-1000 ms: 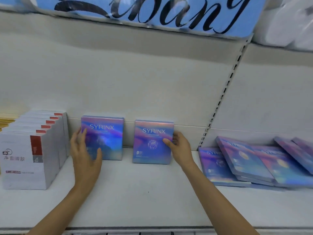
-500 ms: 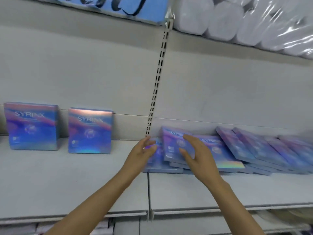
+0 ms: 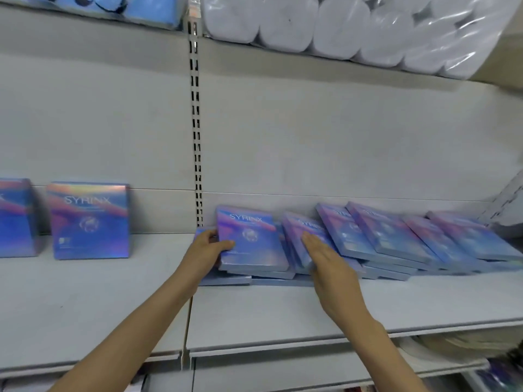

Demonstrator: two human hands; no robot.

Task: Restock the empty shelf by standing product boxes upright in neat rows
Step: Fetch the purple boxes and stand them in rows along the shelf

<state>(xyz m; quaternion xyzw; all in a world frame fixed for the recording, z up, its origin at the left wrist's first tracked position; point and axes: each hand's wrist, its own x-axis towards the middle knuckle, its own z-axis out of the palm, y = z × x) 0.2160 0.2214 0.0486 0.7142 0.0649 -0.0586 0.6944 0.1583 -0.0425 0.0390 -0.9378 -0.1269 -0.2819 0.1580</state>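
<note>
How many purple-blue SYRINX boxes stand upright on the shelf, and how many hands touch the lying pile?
Upright purple-blue SYRINX boxes: 2, one whole and one cut by the left edge.
Hands on the lying pile of the same boxes: 2, left hand and right hand.
Total: 4.

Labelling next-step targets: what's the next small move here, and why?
Probably lift the top box off the pile: the left hand already grips its left edge, the right hand lies flat beside it, and only two boxes stand upright.
</note>
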